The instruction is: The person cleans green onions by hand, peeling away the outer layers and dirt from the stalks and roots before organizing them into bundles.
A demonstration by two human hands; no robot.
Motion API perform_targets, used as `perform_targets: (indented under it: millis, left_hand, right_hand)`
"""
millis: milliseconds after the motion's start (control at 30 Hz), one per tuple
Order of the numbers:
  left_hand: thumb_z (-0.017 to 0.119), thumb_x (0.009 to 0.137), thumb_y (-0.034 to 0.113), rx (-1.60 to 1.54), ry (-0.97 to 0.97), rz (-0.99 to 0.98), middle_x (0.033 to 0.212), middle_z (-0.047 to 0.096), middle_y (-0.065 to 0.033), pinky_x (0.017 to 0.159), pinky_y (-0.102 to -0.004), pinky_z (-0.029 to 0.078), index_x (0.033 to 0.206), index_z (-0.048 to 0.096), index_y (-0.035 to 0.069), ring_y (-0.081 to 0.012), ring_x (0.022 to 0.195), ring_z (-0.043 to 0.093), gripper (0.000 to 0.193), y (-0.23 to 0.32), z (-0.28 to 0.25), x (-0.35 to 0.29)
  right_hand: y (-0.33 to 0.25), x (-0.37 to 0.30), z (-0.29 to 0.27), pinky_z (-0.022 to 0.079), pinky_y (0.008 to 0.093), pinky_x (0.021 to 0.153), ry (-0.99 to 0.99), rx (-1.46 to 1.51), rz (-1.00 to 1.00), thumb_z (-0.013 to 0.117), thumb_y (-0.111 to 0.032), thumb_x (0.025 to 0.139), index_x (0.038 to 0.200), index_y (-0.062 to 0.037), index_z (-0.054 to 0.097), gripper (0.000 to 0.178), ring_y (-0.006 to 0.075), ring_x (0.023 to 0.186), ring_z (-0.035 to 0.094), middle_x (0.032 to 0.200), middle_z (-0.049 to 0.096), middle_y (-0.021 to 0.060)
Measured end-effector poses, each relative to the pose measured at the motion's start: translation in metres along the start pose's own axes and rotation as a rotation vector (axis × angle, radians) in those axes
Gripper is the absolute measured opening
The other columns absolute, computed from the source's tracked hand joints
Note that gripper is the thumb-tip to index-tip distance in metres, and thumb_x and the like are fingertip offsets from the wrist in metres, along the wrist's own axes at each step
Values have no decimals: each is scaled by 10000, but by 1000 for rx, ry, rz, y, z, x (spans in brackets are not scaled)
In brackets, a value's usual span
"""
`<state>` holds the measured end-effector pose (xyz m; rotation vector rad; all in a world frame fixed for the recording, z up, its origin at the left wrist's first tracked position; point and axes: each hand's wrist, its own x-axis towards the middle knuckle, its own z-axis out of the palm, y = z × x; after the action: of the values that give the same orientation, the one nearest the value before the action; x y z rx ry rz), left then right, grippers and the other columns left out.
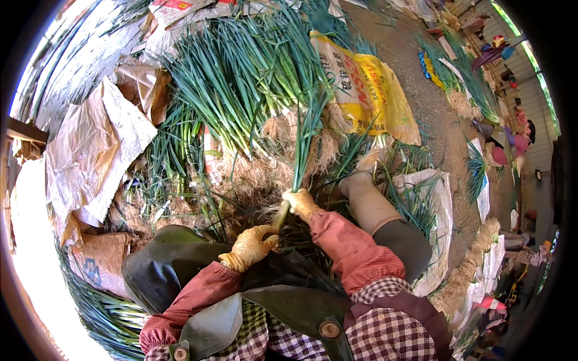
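From the head view I see my right hand (301, 203), in a yellowish glove, clenched around a green onion stalk (299, 150) just above its pale lower end, the leaves rising straight up from the fist. My left hand (251, 245), gloved the same, sits just below and to the left of that stalk, fingers curled at its bottom end; whether they truly grip it I cannot tell. Behind the stalk lies a big heap of green onions (241, 72) with hairy roots towards me. A yellow sack (367, 90) lies right of the heap, crumpled white sacks (96, 144) to its left. My boot (367, 204) stands just right of the stalk.
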<state>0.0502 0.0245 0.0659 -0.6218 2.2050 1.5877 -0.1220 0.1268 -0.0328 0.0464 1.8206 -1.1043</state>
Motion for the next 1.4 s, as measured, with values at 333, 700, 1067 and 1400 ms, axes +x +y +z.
perform_targets:
  millis: [333, 700, 1067, 1400]
  left_hand:
    - [602, 758, 184, 66, 120, 109, 824, 633, -91, 683, -317, 474, 942, 622, 30, -183, 738, 593, 241, -29, -22, 3]
    - [561, 797, 262, 192, 106, 106, 888, 619, -147, 755, -347, 453, 974, 608, 75, -291, 850, 590, 261, 46, -20, -25]
    - [495, 809, 306, 130, -97, 105, 981, 592, -164, 790, -392, 437, 1090, 550, 75, -323, 911, 563, 367, 22, -2, -9]
    - [530, 824, 276, -40, -45, 35, 982, 593, -173, 807, -358, 438, 1050, 565, 38, -310, 932, 563, 330, 20, -16, -12]
  right_hand:
    - [-118, -135, -328, 453, 471, 643, 1122, -962, -387, 462, -348, 823, 979, -5, 506, 379, 397, 742, 580, 784, 589, 251]
    - [29, -126, -340, 435, 379, 788, 358, -1269, 62, 554, -378, 695, 925, -5, 606, 442, 323, 935, 557, 964, 580, 222]
    - [-105, 5, 76, 478, 268, 550, 341, -1324, -807, 587, -179, 755, 1362, -201, 174, 735, 200, 979, 461, 1243, 370, 221]
    - [-214, 49, -48, 493, 321, 673, 718, -816, -887, 551, -78, 767, 1117, -168, 514, 363, 190, 800, 582, 932, 605, 95]
